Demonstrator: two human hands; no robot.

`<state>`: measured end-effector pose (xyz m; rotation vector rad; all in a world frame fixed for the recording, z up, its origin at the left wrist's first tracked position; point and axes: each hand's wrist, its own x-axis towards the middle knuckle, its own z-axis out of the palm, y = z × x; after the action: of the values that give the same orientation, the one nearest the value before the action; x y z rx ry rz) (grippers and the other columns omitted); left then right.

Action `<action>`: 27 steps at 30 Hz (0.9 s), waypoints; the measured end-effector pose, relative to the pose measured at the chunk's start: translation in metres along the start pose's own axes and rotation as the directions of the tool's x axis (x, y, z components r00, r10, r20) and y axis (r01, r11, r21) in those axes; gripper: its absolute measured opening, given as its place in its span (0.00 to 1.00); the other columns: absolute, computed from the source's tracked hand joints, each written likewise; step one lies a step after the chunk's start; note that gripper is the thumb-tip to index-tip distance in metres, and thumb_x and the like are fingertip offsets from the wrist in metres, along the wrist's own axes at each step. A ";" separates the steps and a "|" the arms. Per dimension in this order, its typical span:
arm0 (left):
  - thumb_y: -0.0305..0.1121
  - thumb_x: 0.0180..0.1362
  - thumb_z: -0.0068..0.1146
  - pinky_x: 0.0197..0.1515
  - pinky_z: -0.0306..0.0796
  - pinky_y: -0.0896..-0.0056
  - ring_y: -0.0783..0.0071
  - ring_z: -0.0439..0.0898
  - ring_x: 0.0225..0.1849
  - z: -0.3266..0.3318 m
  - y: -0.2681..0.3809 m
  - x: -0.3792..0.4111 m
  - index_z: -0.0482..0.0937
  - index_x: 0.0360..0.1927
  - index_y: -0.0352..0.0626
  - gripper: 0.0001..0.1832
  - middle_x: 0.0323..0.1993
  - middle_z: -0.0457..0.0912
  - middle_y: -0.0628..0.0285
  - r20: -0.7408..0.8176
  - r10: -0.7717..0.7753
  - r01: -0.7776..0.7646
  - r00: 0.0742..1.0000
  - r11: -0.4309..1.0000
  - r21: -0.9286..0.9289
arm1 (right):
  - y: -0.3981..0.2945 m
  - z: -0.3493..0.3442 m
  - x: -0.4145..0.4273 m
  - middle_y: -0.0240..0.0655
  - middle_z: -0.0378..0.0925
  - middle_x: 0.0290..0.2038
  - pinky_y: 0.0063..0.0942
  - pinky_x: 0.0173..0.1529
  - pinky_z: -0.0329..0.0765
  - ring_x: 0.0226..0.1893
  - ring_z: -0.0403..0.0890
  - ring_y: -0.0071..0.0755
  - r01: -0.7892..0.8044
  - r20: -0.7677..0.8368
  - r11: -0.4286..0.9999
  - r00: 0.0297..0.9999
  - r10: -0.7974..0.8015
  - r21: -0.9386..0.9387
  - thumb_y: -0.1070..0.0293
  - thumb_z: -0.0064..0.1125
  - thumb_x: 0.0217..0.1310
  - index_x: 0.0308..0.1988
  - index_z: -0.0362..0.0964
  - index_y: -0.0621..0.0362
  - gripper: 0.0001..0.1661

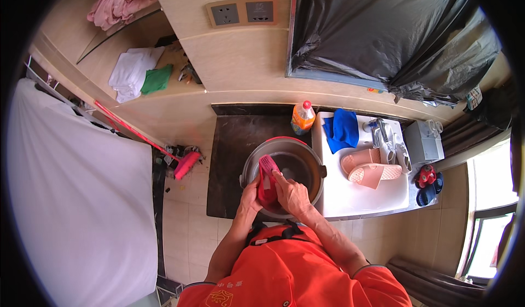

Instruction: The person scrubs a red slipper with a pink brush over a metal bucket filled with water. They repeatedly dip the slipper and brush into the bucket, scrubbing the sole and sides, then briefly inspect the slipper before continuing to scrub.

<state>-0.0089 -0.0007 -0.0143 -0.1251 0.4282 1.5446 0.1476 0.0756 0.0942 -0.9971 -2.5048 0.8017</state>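
Observation:
Over a metal bucket (318, 159) with a red rim on the dark countertop, my left hand (251, 195) grips a red slipper (267, 192) by its side. My right hand (292, 193) is on the slipper's right side, its index finger pointing along the pink, bumpy sole end; whether it holds anything else is hidden. The slipper is tilted up above the bucket's near left part. To the right, a pair of pink slippers (369, 175) and a blue cloth (342, 130) lie on the white basin, beside white shoes (387, 149).
An orange-labelled plastic bottle (303, 118) stands behind the bucket. A grey box (423, 145) and dark slippers (426, 195) are at the right. A pink broom (187, 165) leans at the left, near debris on the floor. Dark countertop (229, 155) shows left of the bucket.

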 end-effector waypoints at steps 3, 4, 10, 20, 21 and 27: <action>0.47 0.78 0.43 0.68 0.73 0.56 0.58 0.81 0.62 -0.005 0.000 0.002 0.74 0.67 0.37 0.26 0.63 0.80 0.50 -0.018 0.006 -0.006 1.000 0.999 -0.031 | 0.004 0.003 0.001 0.56 0.84 0.32 0.53 0.39 0.83 0.32 0.86 0.62 -0.022 0.024 0.998 1.000 0.021 0.063 0.63 0.55 0.71 0.65 0.73 0.50 0.25; 0.47 0.78 0.43 0.68 0.73 0.56 0.58 0.81 0.62 -0.007 -0.001 0.002 0.74 0.67 0.37 0.26 0.63 0.80 0.50 -0.017 0.008 -0.009 1.000 0.999 -0.043 | 0.006 0.004 0.001 0.56 0.84 0.34 0.53 0.40 0.83 0.32 0.86 0.63 -0.030 0.032 0.996 0.999 0.027 0.089 0.63 0.55 0.71 0.65 0.73 0.50 0.25; 0.44 0.79 0.42 0.69 0.73 0.53 0.58 0.77 0.67 0.009 0.001 0.006 0.71 0.70 0.37 0.26 0.66 0.78 0.51 0.030 0.077 -0.077 0.997 0.997 0.015 | 0.021 -0.011 -0.012 0.53 0.83 0.35 0.41 0.43 0.81 0.35 0.87 0.53 -0.086 0.185 0.940 0.982 0.025 0.330 0.65 0.55 0.71 0.67 0.71 0.53 0.27; 0.45 0.79 0.41 0.69 0.72 0.48 0.58 0.72 0.72 0.026 -0.004 0.006 0.69 0.72 0.39 0.27 0.71 0.74 0.56 -0.087 0.097 -0.097 0.992 0.995 0.008 | 0.015 -0.033 -0.047 0.56 0.84 0.36 0.49 0.43 0.84 0.35 0.87 0.62 -0.058 0.201 0.983 0.979 0.022 0.174 0.64 0.55 0.70 0.65 0.72 0.52 0.26; 0.45 0.79 0.41 0.69 0.73 0.48 0.58 0.73 0.71 0.027 -0.004 0.005 0.70 0.71 0.39 0.26 0.70 0.75 0.56 -0.090 0.088 -0.087 0.992 0.996 0.013 | 0.016 -0.023 -0.042 0.56 0.84 0.36 0.51 0.42 0.83 0.35 0.86 0.62 -0.056 0.182 0.992 0.983 0.034 0.115 0.64 0.55 0.70 0.65 0.72 0.51 0.25; 0.48 0.78 0.43 0.66 0.74 0.54 0.59 0.82 0.60 -0.008 -0.001 0.011 0.76 0.65 0.43 0.24 0.60 0.83 0.55 -0.108 -0.018 0.014 0.994 0.999 -0.040 | 0.008 0.002 0.009 0.55 0.83 0.30 0.56 0.37 0.82 0.31 0.85 0.64 -0.069 0.039 0.996 0.997 0.071 -0.052 0.63 0.53 0.72 0.64 0.72 0.48 0.23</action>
<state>-0.0098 0.0065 -0.0259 -0.2425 0.4816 1.5355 0.1447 0.0856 0.0890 -1.1020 -2.5484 0.7908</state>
